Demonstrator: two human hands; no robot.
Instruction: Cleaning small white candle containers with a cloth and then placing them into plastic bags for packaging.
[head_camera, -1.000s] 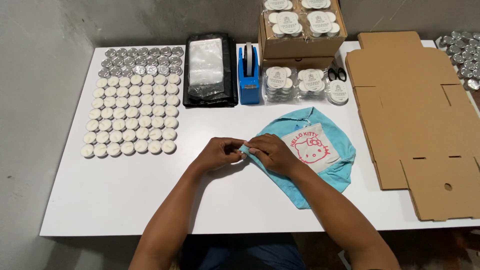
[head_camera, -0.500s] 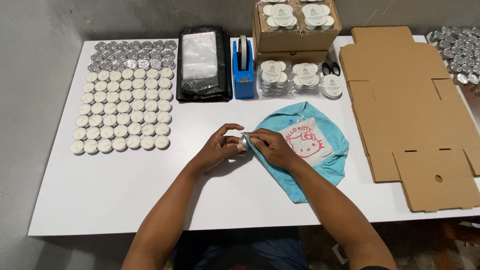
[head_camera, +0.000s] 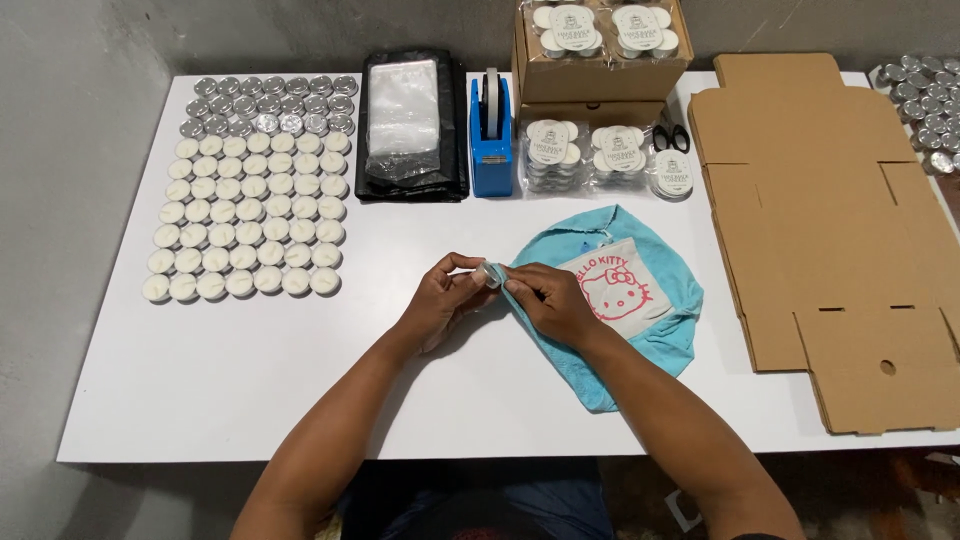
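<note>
My left hand (head_camera: 440, 297) and my right hand (head_camera: 547, 301) meet at the middle of the white table (head_camera: 300, 390). Between their fingertips they pinch a small round tealight (head_camera: 491, 275), partly wrapped in the edge of a light blue cloth (head_camera: 655, 300). The cloth lies spread to the right of my hands and carries a white patch with a pink cartoon cat. Most of the tealight is hidden by my fingers.
White tealight candles (head_camera: 240, 230) lie in rows at the left, silver cups (head_camera: 270, 105) behind them. Behind my hands: a black bag stack (head_camera: 410, 125), a blue tape dispenser (head_camera: 491, 140), packed candle sets (head_camera: 600, 155), scissors (head_camera: 670, 138), a brown box (head_camera: 600, 50). Flat cardboard (head_camera: 830, 240) lies at the right.
My hands have stayed together at the cloth's left edge, fingers shifting slightly around the tealight. The view has drifted a little; nothing else on the table has moved.
</note>
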